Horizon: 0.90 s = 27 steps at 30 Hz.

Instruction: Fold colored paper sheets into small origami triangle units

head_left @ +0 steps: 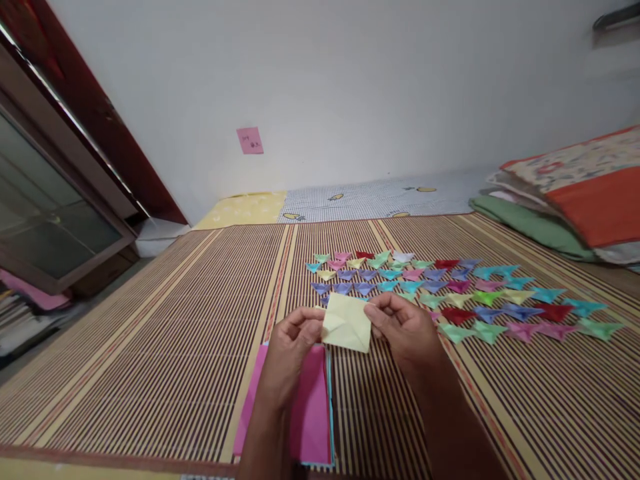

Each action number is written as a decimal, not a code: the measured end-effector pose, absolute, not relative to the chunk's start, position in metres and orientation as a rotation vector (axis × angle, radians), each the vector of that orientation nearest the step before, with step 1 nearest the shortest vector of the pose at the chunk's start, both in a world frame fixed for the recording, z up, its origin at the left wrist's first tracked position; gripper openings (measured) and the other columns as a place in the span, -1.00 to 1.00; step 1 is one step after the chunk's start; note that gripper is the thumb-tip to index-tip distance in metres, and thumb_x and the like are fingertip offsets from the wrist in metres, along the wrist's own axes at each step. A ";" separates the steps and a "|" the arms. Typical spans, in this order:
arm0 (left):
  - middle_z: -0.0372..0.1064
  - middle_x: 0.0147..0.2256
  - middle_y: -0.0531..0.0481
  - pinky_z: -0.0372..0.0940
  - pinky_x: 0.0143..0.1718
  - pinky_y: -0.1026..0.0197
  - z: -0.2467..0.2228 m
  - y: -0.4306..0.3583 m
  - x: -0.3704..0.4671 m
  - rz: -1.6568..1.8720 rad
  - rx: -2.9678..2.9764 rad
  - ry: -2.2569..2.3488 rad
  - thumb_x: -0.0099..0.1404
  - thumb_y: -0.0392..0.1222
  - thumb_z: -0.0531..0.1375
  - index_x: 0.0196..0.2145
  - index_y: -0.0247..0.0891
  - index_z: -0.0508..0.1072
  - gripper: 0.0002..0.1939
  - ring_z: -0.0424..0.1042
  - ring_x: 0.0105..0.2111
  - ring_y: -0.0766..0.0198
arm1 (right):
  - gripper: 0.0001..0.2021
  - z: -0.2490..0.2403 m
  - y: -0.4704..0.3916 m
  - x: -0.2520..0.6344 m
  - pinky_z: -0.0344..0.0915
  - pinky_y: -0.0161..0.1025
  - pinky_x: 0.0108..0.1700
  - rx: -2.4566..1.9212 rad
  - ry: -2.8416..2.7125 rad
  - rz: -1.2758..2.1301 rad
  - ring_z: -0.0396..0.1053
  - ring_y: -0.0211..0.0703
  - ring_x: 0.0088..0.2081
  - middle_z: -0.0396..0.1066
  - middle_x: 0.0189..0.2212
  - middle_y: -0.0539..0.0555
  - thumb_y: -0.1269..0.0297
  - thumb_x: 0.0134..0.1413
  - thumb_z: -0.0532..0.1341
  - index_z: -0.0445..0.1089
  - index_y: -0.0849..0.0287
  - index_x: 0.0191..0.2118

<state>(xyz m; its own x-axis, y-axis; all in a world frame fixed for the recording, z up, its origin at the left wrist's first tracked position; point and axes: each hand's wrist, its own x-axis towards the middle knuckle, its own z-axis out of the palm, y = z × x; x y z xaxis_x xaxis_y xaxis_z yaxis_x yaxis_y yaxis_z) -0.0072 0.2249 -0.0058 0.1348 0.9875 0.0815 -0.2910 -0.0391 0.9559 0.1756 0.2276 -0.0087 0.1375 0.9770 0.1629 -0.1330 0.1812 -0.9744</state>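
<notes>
Between my two hands a pale yellow folded paper (347,323) is held up above the striped mat, roughly square with creases and a flap near its lower side. My left hand (295,337) pinches its left edge between thumb and fingers. At the upper right edge, the thumb and fingers of my right hand (405,330) grip it too. Under my left forearm lies a stack of paper sheets (313,407), pink on top with blue edges showing. Rows of small folded paper boats (460,286) in many colours stand behind and to the right of my hands.
The striped mat (165,347) spreads over the surface. Folded cloths and a cushion (595,193) are piled at the right. A pink note (249,141) sticks to the white wall (350,87). A framed glass panel (50,200) stands at the left.
</notes>
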 end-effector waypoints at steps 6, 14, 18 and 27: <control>0.59 -0.28 -0.08 0.30 -0.38 0.37 -0.005 0.220 0.025 1.302 0.779 0.746 -0.02 -0.19 0.54 -0.19 -0.31 0.60 -0.58 0.47 -0.42 0.36 | -0.69 -0.015 0.231 0.157 0.39 -0.28 -0.38 -0.837 -0.848 1.213 0.43 -0.21 -0.49 0.49 -0.55 -0.02 0.10 -0.04 0.48 0.39 0.14 -0.35; 0.47 -0.60 0.10 0.24 -0.64 0.53 0.008 0.216 0.034 1.529 0.396 0.717 -0.12 -0.29 0.57 -0.45 -0.37 0.53 -0.68 0.39 -0.65 0.49 | -0.71 -0.022 0.231 0.143 0.37 -0.31 -0.31 -0.752 -0.855 1.367 0.41 -0.25 -0.45 0.48 -0.49 -0.05 0.13 -0.10 0.52 0.47 0.14 -0.37; 0.58 -0.48 0.02 0.43 -0.58 0.46 0.011 0.218 0.029 1.519 0.287 0.688 -0.04 -0.42 0.51 -0.45 -0.34 0.48 -0.72 0.58 -0.55 0.33 | -0.75 -0.030 0.235 0.140 0.42 -0.26 -0.20 -0.728 -0.938 1.393 0.48 -0.18 -0.35 0.53 -0.41 -0.02 0.15 -0.10 0.52 0.52 0.12 -0.35; 0.64 -0.37 -0.13 0.55 -0.35 0.34 0.006 0.219 0.025 1.543 0.500 0.712 -0.04 -0.27 0.55 -0.40 -0.37 0.49 -0.66 0.67 -0.35 0.14 | -0.80 -0.024 0.232 0.152 0.40 -0.10 0.06 -0.799 -1.119 1.235 0.55 -0.04 -0.10 0.61 -0.18 0.07 0.30 0.07 0.35 0.56 0.10 -0.14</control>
